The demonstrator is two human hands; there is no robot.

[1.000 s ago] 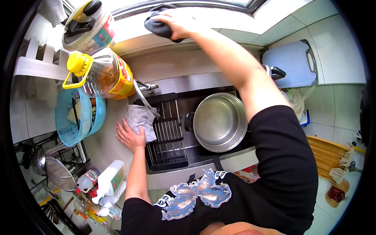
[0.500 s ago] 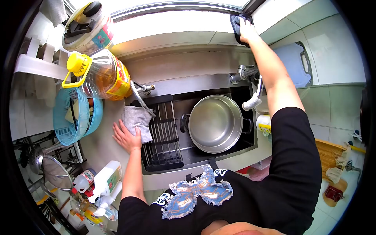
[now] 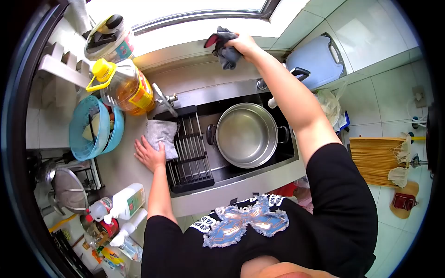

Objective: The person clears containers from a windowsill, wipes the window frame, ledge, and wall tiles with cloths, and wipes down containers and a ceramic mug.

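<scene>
Upper centre: right hand (image 3: 243, 45) closed round dark cloth (image 3: 226, 53); if wet, could drip into pot (image 3: 245, 136). Centre-left: left hand (image 3: 151, 155) spread, touching grey cloth (image 3: 162, 135).

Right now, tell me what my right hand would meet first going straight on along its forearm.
Beyond the dark cloth it holds, your right hand would probably meet the window frame first, though its height above the windowsill is unclear.

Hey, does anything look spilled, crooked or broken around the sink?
I see no spill or break. The grey cloth is the one untidy thing: it lies rumpled, lapping from the counter over the edge of the sink.
</scene>
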